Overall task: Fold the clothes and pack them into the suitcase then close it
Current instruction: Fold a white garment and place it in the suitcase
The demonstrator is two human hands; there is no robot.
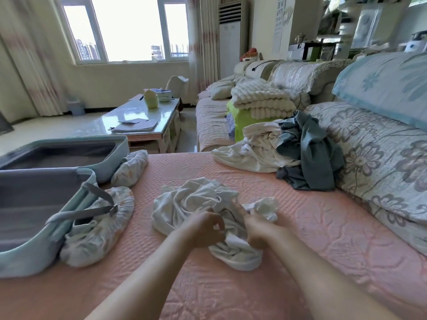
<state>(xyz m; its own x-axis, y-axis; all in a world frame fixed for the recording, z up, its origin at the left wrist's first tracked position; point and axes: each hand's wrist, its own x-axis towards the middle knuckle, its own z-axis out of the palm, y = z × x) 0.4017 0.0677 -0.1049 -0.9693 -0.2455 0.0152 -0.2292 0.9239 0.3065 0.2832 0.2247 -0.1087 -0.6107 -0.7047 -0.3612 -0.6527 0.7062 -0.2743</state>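
Pink quilted bed cover (300,227) across the whole foreground, bright window (129,26) at the far wall. Mid-cover, crumpled and unfolded: white garment (191,199). Left grip (205,229) closed on a fold at the near edge of that garment, fingers curled into the cloth. Right grip (258,227) just beside it, also closed on the same garment, one finger sticking out forward over the fabric. Left of the garment, apart from it: teal suitcase (27,257), lying open on the bed, both grey-lined halves showing, no clothes visible inside, grey strap draped over the near rim. Two patterned elastic covers (99,229) bunched against its right side. Further back on the right, loose pile of clothes (288,153), white and blue-grey, lying against a floral cushion (369,153). Behind that, folded cream blanket (261,100). Beyond the bed, low glossy worktop (143,121) with papers.
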